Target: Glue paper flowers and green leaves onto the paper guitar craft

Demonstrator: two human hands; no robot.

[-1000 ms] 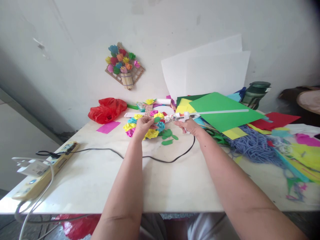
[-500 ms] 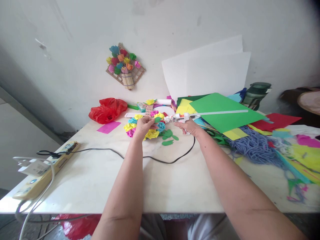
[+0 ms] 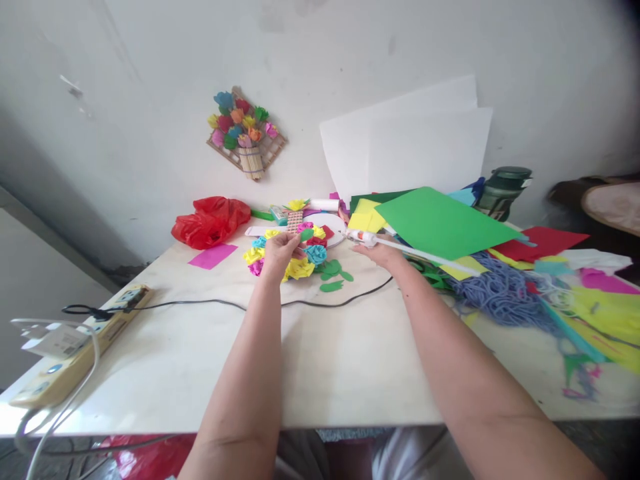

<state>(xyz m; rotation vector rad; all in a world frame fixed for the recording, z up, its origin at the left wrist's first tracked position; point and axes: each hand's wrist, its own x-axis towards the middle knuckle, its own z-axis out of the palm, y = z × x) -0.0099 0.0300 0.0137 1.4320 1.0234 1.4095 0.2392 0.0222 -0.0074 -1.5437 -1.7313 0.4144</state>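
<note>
My left hand pinches a small green paper leaf between thumb and fingertips. It is over the left part of a ring of crepe-paper flowers in yellow, blue, pink and red. My right hand is wrapped round a white hot glue gun, its nozzle pointing left toward the flowers. A long white glue stick sticks out of the gun's back, sloping down to the right. Several loose green leaves lie on the table just right of the flowers.
The black cord crosses the table to a power strip at left. A red plastic bag and pink paper lie back left. Green sheets, blue yarn and a dark bottle crowd the right.
The glue gun has drawn back to the right from the flowers and turned, so its stick now slopes downward. The leaf shows more clearly in my left hand. The view has shifted slightly.
</note>
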